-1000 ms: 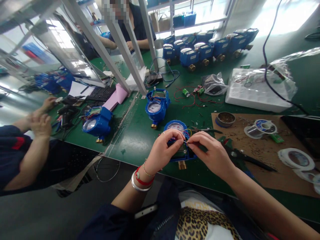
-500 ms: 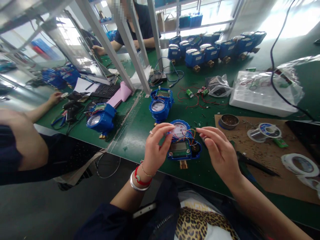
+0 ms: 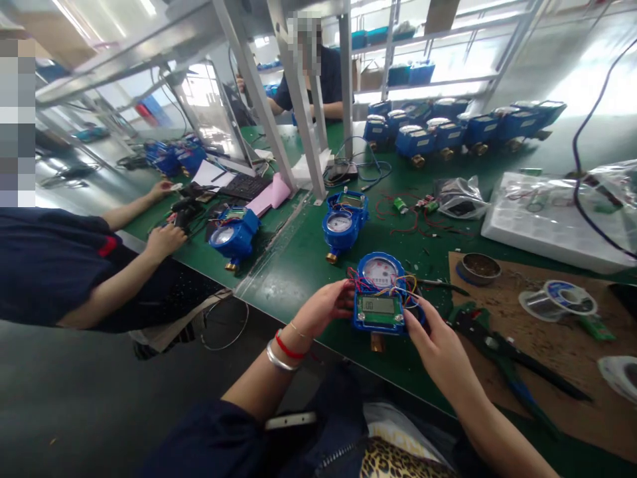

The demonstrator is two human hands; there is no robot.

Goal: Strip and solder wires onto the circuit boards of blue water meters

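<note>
A blue water meter sits in front of me, its round dial towards the far side. On its near part is a green circuit board with a small display lit with digits, and thin coloured wires loop between dial and board. My left hand grips the meter's left side, fingertips partly hidden by the housing. On the right side my right hand holds the housing, thumb at the board's corner. A brass fitting points towards me below the board.
Another blue meter stands beyond, left of mine. Green-handled pliers, a solder spool and a round tin lie right on brown cardboard. A white foam tray is behind. A co-worker's hand is at left.
Both hands have come down from the wires onto the meter's sides. The display, blank before, now shows digits. The pliers are more in view, and the co-worker's second hand has appeared.
</note>
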